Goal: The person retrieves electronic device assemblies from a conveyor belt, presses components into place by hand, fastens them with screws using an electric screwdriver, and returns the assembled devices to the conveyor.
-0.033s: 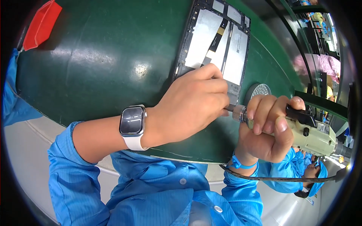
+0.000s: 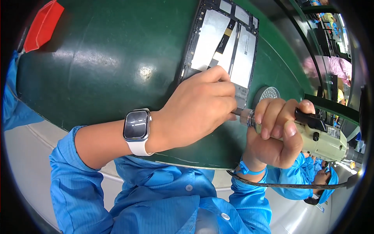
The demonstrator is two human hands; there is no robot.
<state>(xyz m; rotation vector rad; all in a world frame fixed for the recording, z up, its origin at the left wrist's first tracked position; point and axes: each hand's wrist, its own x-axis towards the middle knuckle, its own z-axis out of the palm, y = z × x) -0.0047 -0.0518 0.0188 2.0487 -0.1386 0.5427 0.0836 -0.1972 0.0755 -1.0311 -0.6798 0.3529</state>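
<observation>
My right hand (image 2: 274, 136) is wrapped round a pale green electric screwdriver (image 2: 325, 142), held nearly level with its tip pointing left. The tip end runs to the fingers of my left hand (image 2: 202, 103), which are curled closed over the near end of an opened tablet (image 2: 245, 54). Whatever those fingers pinch is hidden beneath them. The tablet lies on the green table with its silver inner plates and a dark flat ribbon cable (image 2: 224, 41) showing. Just right of its near end sits a small round dish (image 2: 268, 93) with a dotted top, partly behind my right hand.
A red open box (image 2: 43, 25) stands at the table's far left. Along the right runs a dark metal rail (image 2: 331, 107). A dark cord (image 2: 288, 184) crosses below my right wrist. At the lower right a co-worker in blue (image 2: 296, 175) sits close by.
</observation>
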